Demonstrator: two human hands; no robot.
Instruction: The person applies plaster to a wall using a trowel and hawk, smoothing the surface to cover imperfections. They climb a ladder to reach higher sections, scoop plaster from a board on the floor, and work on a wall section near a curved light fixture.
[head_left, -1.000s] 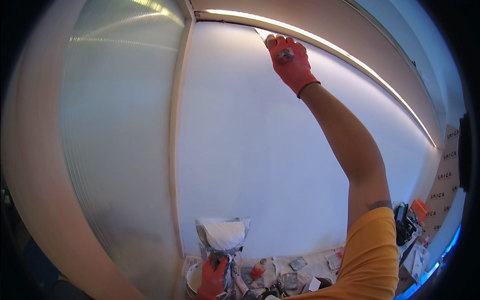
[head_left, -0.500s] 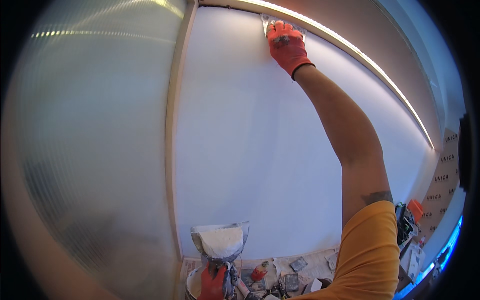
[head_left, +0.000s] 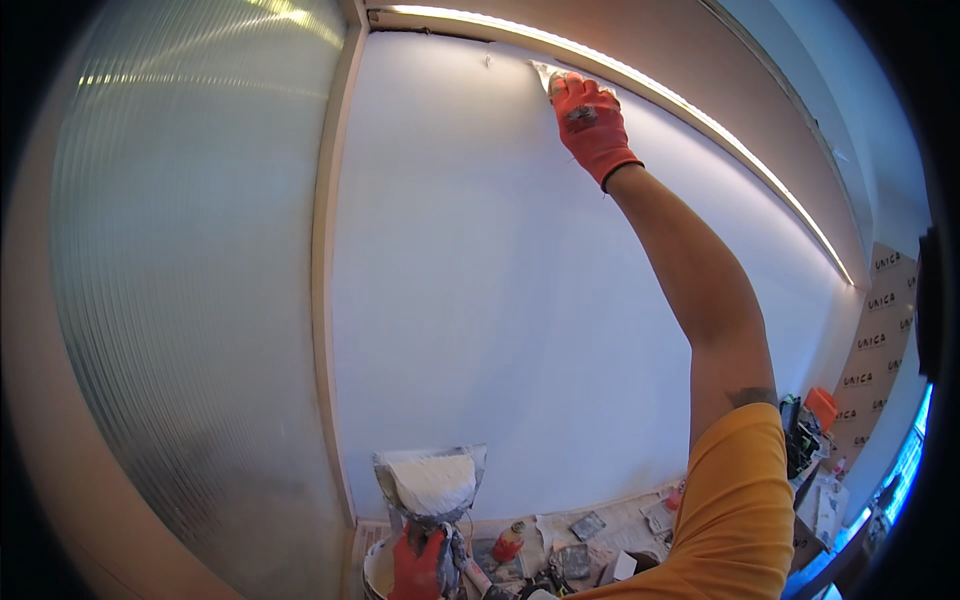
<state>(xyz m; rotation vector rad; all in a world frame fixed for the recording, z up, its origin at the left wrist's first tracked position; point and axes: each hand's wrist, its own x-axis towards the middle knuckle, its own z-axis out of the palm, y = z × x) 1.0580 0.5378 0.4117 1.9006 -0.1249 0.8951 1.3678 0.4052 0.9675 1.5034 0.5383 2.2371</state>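
High on the white wall (head_left: 520, 270), just under the lit strip, my right hand (head_left: 592, 125) in a red glove is closed round a putty knife (head_left: 545, 75). Its blade lies on the wall, and the glove hides most of the tool. Low down near the wall's foot, my left hand (head_left: 417, 565), also red-gloved, grips a wide putty spatula (head_left: 382, 475). A thick white mound of putty (head_left: 440, 483) sits on that blade. Partly behind the left hand shows the rim of a bucket (head_left: 375, 570).
A glowing light strip (head_left: 600, 52) runs along the wall's top. On the left stand a wooden frame post (head_left: 322, 270) and a ribbed translucent panel (head_left: 190, 300). A red bottle (head_left: 509, 542) and a grey flat pad (head_left: 588, 525) lie on the covered surface below.
My right hand has slid a little to the right along the wall with the putty knife. The view has shifted slightly. My left hand keeps hold of the loaded spatula.
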